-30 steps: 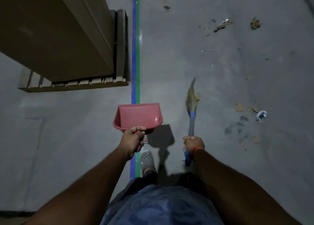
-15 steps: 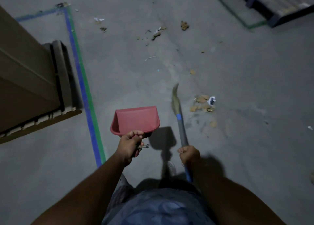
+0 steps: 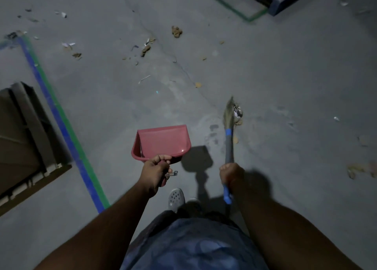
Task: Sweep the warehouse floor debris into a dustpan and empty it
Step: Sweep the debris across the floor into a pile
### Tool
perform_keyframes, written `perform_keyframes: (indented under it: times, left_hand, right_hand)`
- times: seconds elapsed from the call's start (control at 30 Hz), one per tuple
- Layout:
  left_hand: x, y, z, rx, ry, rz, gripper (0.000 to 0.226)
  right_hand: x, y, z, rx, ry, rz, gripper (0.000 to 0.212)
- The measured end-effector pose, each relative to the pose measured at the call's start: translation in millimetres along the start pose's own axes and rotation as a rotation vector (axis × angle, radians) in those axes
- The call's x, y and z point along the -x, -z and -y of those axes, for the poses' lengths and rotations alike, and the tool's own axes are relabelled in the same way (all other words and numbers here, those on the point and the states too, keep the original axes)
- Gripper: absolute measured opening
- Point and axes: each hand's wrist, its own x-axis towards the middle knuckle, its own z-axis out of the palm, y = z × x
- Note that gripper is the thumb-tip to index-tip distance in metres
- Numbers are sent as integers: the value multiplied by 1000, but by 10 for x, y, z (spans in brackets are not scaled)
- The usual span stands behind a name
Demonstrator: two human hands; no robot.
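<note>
On the floor (image 3: 285,76), I'm gathering debris (image 3: 237,114): right hand (image 3: 231,172) gripping broom (image 3: 229,127), left hand (image 3: 156,170) clutching dustpan (image 3: 163,141). Next: lowering pan.

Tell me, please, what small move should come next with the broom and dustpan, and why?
Probably a short stroke of the broom leftward, drawing the scraps at its bristles toward the red dustpan. The right hand grips the broom handle, the bristles already touch that small pile, and the left hand holds the dustpan off to the left, apparently with no debris in it.
</note>
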Motion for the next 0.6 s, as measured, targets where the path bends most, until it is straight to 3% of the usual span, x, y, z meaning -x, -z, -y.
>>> perform_keyframes:
  times: [0.1,0.27,0.3,0.47,0.6]
  left_hand:
    - [-132,-90,-13,-13,-9,22,25]
    - [-46,-360,59,-8,-17,16,25]
    - [-2,-420,92,-5,-18,8,25]
    - [206,-812,467,23,-25,-89,25]
    - [598,-1406,915,63,4,-165,26]
  right_hand:
    - [-166,-77,-222,-23,61,-22,23]
    - [-1,-8,-658,-155,51,105,21]
    - [44,6,-735,-126,53,110,15]
    - [172,225,-1242,-11,140,114,27]
    - [116,871,-1731,152,208,285,29]
